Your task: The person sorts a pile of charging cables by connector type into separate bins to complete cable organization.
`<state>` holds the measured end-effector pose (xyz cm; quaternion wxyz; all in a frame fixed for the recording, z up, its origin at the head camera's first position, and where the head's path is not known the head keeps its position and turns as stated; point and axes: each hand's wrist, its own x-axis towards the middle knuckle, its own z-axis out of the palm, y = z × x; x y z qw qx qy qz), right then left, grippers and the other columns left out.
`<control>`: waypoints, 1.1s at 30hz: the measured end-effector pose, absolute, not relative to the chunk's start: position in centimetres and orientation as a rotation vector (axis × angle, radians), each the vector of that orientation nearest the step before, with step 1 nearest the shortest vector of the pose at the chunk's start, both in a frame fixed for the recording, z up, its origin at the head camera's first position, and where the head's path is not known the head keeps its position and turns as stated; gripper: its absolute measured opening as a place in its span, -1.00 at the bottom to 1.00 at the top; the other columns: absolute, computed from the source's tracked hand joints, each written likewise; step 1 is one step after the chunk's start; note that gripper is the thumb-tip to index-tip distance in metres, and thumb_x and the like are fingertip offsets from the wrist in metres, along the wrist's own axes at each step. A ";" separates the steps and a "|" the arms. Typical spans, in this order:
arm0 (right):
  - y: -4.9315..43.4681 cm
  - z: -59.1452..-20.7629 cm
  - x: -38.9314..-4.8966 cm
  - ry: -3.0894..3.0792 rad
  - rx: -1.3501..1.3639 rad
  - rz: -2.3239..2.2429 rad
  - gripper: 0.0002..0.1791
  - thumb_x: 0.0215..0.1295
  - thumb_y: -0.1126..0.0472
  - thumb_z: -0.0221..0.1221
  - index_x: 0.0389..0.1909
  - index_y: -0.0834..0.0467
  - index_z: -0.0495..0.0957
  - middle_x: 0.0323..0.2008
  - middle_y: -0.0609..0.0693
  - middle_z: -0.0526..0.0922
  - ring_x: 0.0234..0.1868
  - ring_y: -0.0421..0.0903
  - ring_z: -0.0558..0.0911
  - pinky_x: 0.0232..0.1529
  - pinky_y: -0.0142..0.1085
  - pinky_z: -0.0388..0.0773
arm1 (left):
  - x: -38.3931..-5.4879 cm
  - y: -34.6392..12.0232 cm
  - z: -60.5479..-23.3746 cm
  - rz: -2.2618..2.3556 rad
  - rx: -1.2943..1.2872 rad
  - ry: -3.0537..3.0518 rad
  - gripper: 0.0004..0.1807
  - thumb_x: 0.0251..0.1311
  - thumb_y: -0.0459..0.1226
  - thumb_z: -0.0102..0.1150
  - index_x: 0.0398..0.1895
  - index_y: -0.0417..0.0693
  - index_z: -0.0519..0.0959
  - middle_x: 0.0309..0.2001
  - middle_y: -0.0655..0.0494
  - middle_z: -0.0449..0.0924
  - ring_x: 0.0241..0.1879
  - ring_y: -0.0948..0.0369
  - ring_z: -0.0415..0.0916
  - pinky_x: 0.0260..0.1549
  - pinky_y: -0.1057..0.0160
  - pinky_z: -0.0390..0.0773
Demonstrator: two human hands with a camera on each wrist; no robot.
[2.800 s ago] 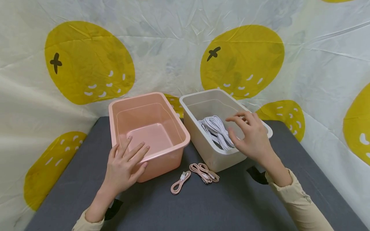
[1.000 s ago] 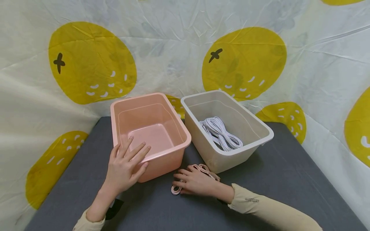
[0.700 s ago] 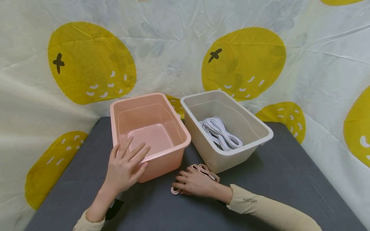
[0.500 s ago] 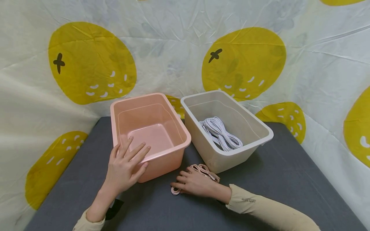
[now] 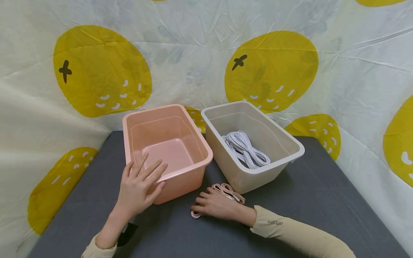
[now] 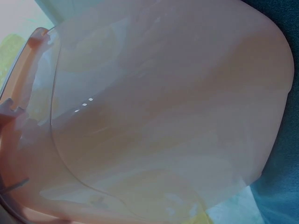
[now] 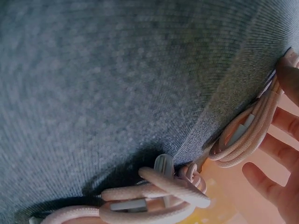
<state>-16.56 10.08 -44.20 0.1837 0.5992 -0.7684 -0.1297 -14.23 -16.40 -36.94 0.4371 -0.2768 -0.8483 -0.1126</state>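
My left hand (image 5: 137, 188) rests with straight, spread fingers over the near-left rim of the pink bin (image 5: 193, 166), whose smooth wall (image 6: 163, 93) fills the left wrist view. Just right of that bin, low at the table, my right hand (image 5: 216, 205) holds a small coiled pink USB cable (image 7: 243, 135) between thumb and curled fingers. In the head view most of this cable is hidden; only its near loop (image 5: 195, 214) shows. A second bundle of pink cables (image 5: 230, 192) lies by the right wrist, touching or nearly touching the beige bin.
The beige bin (image 5: 258, 182) stands at the right with coiled white cords (image 5: 246, 148) inside. Both bins sit on a dark grey tabletop (image 5: 309, 200). A cream cloth printed with yellow fruit (image 5: 271, 68) hangs behind.
My right hand has come from above the beige bin down and left to the small pink cable, and has barely shifted in the last half second. The left hand keeps its place.
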 end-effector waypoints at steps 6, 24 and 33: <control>10.1 -44.2 -16.5 -2.191 1.708 -0.342 -0.68 0.26 -0.03 -0.08 0.02 -0.19 0.42 -0.20 -0.23 0.51 -0.18 -0.22 0.47 -0.21 -0.27 0.37 | -14.2 -16.4 -36.9 -0.281 -0.687 -2.109 -0.48 0.22 0.12 -0.32 0.01 0.14 0.53 -0.04 0.07 0.59 0.27 0.03 0.21 0.02 -0.22 0.16; 10.1 -40.4 -16.0 -2.238 1.690 -0.404 -0.67 0.24 0.00 -0.03 0.04 -0.22 0.38 -0.16 -0.21 0.49 -0.12 -0.20 0.45 -0.18 -0.27 0.34 | -14.2 -16.3 -36.9 -0.281 -0.686 -2.114 -0.47 0.22 0.12 -0.33 0.01 0.13 0.53 -0.04 0.06 0.59 0.28 0.04 0.19 0.01 -0.23 0.16; 10.2 -36.3 -15.3 -2.212 1.607 -0.405 -0.59 0.13 0.06 0.13 0.04 -0.22 0.38 -0.11 -0.20 0.47 -0.07 -0.18 0.43 -0.14 -0.24 0.32 | -14.2 -16.3 -36.9 -0.280 -0.688 -2.111 -0.47 0.22 0.12 -0.34 0.01 0.12 0.53 -0.04 0.05 0.59 0.29 0.04 0.17 0.01 -0.24 0.16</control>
